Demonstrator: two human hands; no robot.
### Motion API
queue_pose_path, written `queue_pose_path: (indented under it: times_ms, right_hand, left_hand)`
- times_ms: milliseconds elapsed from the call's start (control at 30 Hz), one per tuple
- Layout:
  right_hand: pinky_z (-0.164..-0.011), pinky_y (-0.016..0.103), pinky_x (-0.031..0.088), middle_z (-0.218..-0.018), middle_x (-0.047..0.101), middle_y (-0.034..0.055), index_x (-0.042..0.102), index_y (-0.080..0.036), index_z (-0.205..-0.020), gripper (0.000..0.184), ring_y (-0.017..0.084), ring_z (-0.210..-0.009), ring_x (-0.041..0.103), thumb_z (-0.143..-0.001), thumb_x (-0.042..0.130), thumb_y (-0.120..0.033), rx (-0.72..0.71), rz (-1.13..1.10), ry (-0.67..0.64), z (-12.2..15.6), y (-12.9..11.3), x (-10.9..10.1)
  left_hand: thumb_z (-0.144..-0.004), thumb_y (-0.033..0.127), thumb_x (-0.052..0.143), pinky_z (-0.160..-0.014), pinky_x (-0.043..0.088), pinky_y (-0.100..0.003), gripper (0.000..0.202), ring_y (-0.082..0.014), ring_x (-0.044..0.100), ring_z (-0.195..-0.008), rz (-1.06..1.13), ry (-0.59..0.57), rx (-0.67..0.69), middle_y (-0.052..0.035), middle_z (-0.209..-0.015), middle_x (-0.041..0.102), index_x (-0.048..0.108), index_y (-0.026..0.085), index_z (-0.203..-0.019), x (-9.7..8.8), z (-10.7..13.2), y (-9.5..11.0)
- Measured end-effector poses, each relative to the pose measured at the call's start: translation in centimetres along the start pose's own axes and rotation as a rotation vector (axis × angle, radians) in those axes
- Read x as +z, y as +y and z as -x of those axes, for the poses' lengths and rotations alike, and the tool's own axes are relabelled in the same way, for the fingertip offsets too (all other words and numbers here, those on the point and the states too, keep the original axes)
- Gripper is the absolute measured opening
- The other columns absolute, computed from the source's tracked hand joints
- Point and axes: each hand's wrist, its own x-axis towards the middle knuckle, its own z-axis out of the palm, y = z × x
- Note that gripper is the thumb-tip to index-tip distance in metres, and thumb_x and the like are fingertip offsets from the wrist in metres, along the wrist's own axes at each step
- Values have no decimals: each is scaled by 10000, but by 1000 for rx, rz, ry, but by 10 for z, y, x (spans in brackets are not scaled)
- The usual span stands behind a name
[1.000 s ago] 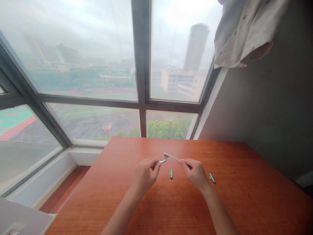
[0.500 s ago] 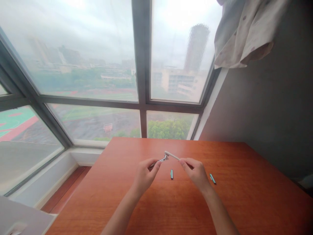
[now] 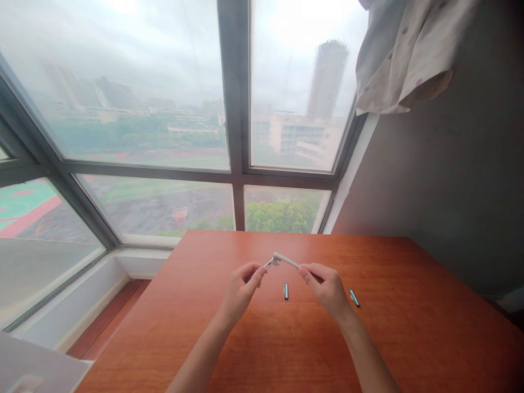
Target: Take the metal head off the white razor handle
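Observation:
My left hand (image 3: 242,288) is closed around a silver razor handle (image 3: 269,264), its bare metal head pointing up and right. In my right hand (image 3: 325,286) is a pale, slim toothbrush (image 3: 289,261), pinched between thumb and fingers. Its head end meets the razor handle's head above the table; the bristles are too small to make out. Below and between my hands lies a green-and-black razor cartridge (image 3: 286,291). A second razor cartridge (image 3: 354,298) lies to the right of my right hand.
The reddish-brown wooden table (image 3: 262,349) extends under both arms to a large window with a grey frame (image 3: 235,125). A light spotted garment (image 3: 409,60) hangs at upper right, by a grey wall (image 3: 442,180).
The razor handle has tilted a little and shifted slightly left with my left hand. The toothbrush stays against its head. Both cartridges lie as before; the view has shifted slightly.

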Motion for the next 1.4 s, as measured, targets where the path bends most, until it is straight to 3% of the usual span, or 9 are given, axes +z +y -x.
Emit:
queue_pose_path:
  times_ms: [300, 700, 1033, 1400]
  right_hand:
    - [-513, 232, 388, -631, 631, 35, 718, -167, -803, 359, 146, -561, 526, -878, 474, -420, -2, 14, 13, 0, 2, 1]
    - [-539, 235, 401, -704, 675, 53, 726, -185, -845, 336, 163, -604, 577, -884, 478, -408, -16, 77, 27, 0, 8, 2]
    - [-537, 230, 395, -702, 674, 52, 723, -183, -851, 334, 147, -585, 565, -892, 475, -402, -40, 138, 11, 0, 9, 2]
    - [-535, 232, 350, -647, 635, 31, 716, -192, -838, 321, 137, -559, 514, -900, 469, -387, -51, 173, -18, 1, 10, 0]
  left_hand:
    - [-820, 445, 535, -577, 388, -223, 329, -146, 477, -635, -19, -1, -3, -9, -644, 520, 658, 140, -830, 0, -1, -4]
    - [-838, 444, 515, -634, 422, -240, 364, -175, 549, -730, -70, 97, 11, -43, -783, 631, 682, 153, -980, 1, -5, -14]
    - [-834, 419, 533, -616, 443, -237, 335, -198, 610, -770, -87, 129, 17, -57, -862, 699, 695, 160, -973, 0, -4, -10]
    - [-820, 399, 547, -651, 471, -258, 300, -201, 621, -752, -82, 159, 21, -48, -824, 711, 707, 161, -909, 2, -4, -10]
